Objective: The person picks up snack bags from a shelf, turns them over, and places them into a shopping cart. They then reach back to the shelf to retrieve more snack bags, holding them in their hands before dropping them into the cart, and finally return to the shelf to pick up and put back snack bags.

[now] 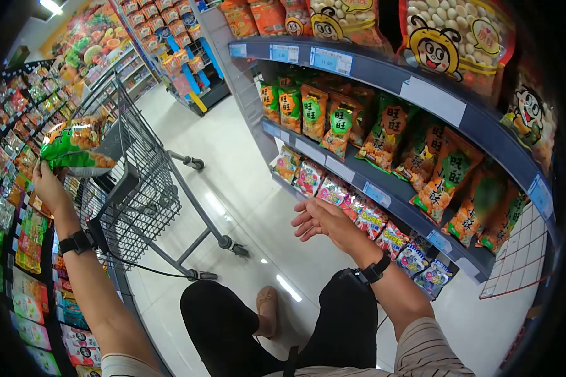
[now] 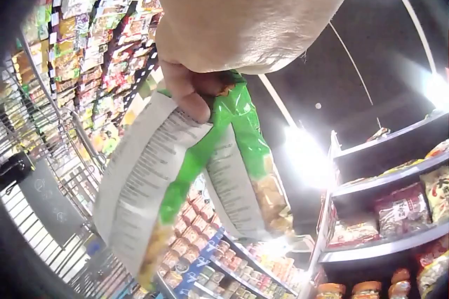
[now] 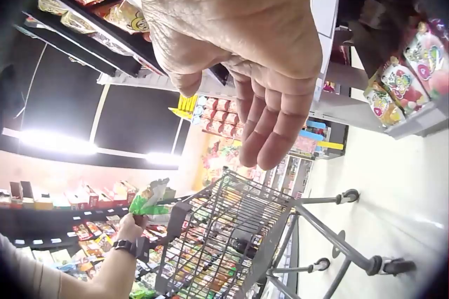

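Observation:
My left hand (image 1: 51, 188) pinches the lower edge of green and orange snack bags (image 1: 78, 147) at the cart's near left side. In the left wrist view two bags (image 2: 140, 180) with white printed backs hang from the thumb and fingers of that hand (image 2: 186, 89). My right hand (image 1: 327, 223) is held in the air before the right shelf, fingers extended and holding nothing; the right wrist view shows the same hand (image 3: 259, 103) empty. Orange snack bags (image 1: 339, 122) stand on the middle shelf to its upper right.
The wire shopping cart (image 1: 148, 163) stands at the left, its wheels on the pale floor (image 1: 226, 151). Packed shelves (image 1: 28, 251) run along the far left. A display rack (image 1: 176, 50) stands behind. Small bags (image 1: 371, 220) fill the lowest right shelf, and a wire basket (image 1: 515, 257) hangs at its end.

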`<move>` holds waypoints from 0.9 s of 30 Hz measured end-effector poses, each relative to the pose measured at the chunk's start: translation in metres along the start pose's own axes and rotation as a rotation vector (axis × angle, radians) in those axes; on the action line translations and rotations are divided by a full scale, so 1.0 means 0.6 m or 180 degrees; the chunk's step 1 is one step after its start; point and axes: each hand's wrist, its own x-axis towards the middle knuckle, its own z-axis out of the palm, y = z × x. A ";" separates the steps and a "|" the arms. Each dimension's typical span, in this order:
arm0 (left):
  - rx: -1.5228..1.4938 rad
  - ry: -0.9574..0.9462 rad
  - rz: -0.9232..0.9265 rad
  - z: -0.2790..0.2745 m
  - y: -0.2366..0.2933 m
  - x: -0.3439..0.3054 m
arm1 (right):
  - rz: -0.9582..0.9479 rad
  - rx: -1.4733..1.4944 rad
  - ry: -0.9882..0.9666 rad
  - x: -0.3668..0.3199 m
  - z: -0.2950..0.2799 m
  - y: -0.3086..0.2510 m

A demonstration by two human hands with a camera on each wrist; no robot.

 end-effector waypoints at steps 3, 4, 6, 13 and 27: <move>0.0225 -0.0040 -0.0047 -0.039 -0.023 0.030 | 0.0057 -0.0010 0.0081 -0.002 -0.007 0.015; 0.0587 -0.0152 -0.0025 -0.051 -0.036 0.035 | 0.0075 -0.0003 0.0112 -0.002 -0.008 0.019; 0.0954 -0.0703 -0.0327 -0.073 -0.072 0.043 | 0.0067 0.0051 0.0101 -0.005 -0.014 0.025; 0.1790 -0.2070 -0.1190 -0.047 -0.098 -0.015 | 0.0114 0.0045 0.0146 -0.014 -0.028 0.031; 0.1162 -0.2139 -0.0795 0.044 0.019 -0.087 | 0.0143 -0.0183 0.0297 -0.047 -0.053 0.025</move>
